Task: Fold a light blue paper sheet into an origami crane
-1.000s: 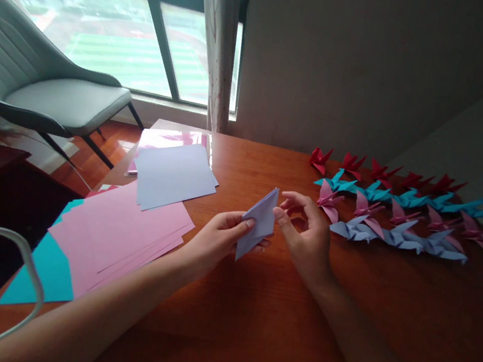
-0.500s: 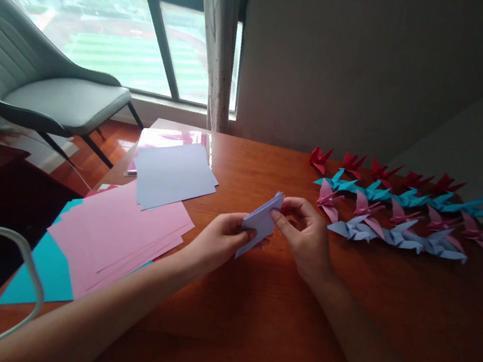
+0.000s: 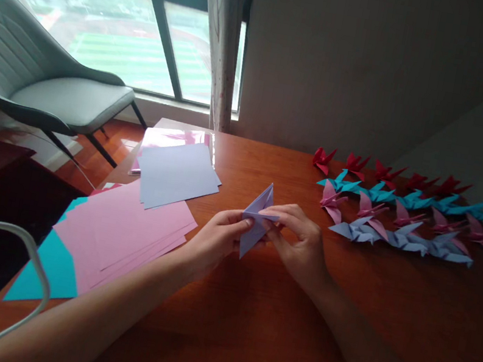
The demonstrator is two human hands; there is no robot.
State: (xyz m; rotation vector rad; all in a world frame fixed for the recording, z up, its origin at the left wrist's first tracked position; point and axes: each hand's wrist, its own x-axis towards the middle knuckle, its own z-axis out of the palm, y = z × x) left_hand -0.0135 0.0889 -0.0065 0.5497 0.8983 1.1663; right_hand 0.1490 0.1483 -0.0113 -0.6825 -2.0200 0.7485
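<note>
Between my hands, above the wooden table [image 3: 215,337], is a partly folded piece of lavender origami paper [image 3: 254,236]. Its upper flap is lifted to a point and spread, with a crosswise edge near the middle. My left hand [image 3: 220,236] is closed on its left side, the thumb lying on the front. My right hand [image 3: 302,244] pinches the right side near the crosswise edge, thumb and fingers together. The fingers behind the paper are mostly hidden. Lavender paper cranes [image 3: 403,238] stand to the right of my right hand.
Pink sheets [image 3: 130,236] overlap turquoise paper [image 3: 50,272] on the left. Lavender sheets [image 3: 180,177] lie partly on a shiny packet [image 3: 179,135]. Behind the lavender cranes are rows of pink cranes [image 3: 333,201], turquoise cranes [image 3: 381,193] and red cranes [image 3: 355,163]. A chair [image 3: 74,100] stands by the window.
The lavender paper has gone from a narrow folded packet to a shape with its upper flap lifted and spread. My right fingers have moved down onto the crosswise edge. The view shifted slightly.
</note>
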